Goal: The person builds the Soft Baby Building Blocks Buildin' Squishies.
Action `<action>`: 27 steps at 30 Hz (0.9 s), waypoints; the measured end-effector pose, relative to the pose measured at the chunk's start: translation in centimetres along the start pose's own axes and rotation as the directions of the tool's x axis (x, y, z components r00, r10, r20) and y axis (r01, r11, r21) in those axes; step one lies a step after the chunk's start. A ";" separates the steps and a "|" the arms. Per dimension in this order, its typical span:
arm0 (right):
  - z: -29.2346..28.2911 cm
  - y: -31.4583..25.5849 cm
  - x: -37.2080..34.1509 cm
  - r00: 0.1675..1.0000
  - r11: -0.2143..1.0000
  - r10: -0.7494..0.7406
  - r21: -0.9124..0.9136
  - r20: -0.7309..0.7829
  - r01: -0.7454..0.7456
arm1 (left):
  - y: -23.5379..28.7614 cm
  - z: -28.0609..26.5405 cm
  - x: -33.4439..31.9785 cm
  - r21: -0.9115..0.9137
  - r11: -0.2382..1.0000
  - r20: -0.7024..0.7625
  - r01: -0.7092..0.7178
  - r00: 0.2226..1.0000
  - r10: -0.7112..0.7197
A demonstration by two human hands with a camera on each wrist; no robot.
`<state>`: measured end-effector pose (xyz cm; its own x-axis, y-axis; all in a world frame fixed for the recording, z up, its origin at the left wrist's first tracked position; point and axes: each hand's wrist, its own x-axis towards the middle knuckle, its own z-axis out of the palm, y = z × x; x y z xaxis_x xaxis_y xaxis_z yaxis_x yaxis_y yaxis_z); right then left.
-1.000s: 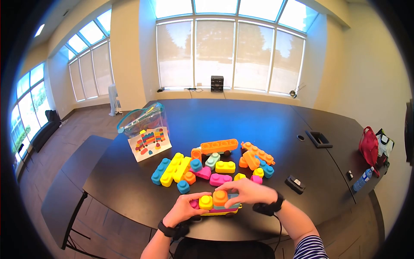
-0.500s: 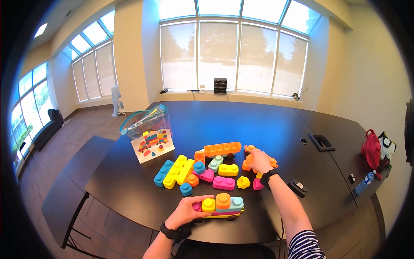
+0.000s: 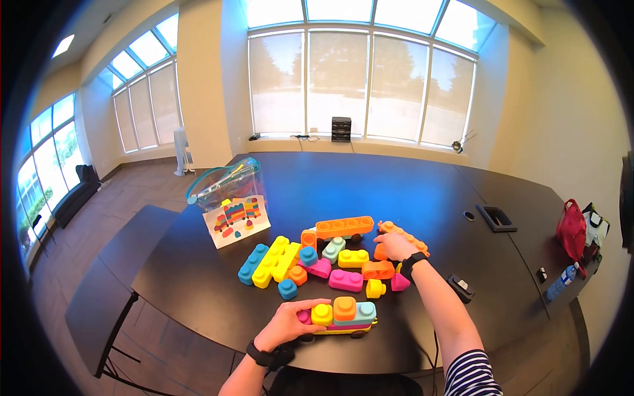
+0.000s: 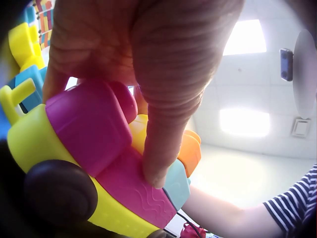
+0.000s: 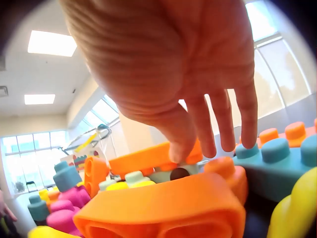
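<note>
Tabletop (image 3: 409,191), block car (image 3: 347,321) lengthwise left-right

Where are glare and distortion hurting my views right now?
Head: strong fisheye curve, dark corners, bright windows and a blue sheen on the tabletop. Left wrist: ceiling lights washed out white, the black wheel showing little detail. Right wrist: ceiling lights washed out too, the right hand large in frame.

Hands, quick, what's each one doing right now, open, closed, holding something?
Left hand: closed, holding the toy block vehicle.
Right hand: open, fingers straight, nothing visibly gripped.
</note>
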<state>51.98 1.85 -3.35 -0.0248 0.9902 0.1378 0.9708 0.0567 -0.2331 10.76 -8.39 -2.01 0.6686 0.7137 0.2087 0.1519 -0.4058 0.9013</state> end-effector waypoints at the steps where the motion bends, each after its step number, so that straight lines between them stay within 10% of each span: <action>1: 0.6 0.4 0.3 1.000 0.999 0.015 -0.046 -0.005 -0.015 | 0.0 0.0 0.0 0.003 1.000 -0.003 -0.008 1.000 0.008; 7: 0.1 -1.8 -0.3 0.999 0.975 -0.038 -0.219 -0.010 0.035 | -0.1 0.0 0.1 0.008 1.000 0.013 0.020 1.000 -0.020; 11: -4.2 -3.8 -2.1 0.970 0.992 -0.061 0.090 -0.237 0.084 | -0.1 0.0 0.0 0.003 1.000 0.000 0.004 1.000 -0.004; 14: -9.7 -7.7 -6.8 0.925 0.843 -0.372 0.388 -0.080 0.373 | 0.1 -0.1 0.0 -0.004 1.000 0.001 0.007 1.000 -0.007; 17: -12.0 -12.4 -12.2 0.918 0.786 -0.378 0.565 0.121 0.249 | 0.1 -0.1 0.0 0.006 1.000 0.001 0.008 1.000 -0.008; 27: -8.2 -14.7 -16.3 0.929 0.837 -0.371 0.440 0.019 0.325 | -0.1 -0.1 0.0 0.027 1.000 -0.001 0.002 1.000 -0.002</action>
<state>40.11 -16.15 5.75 -0.3873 0.9009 0.1961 0.6997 0.4257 -0.5737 10.73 -8.29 -2.05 0.6673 0.7152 0.2078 0.1726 -0.4199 0.8910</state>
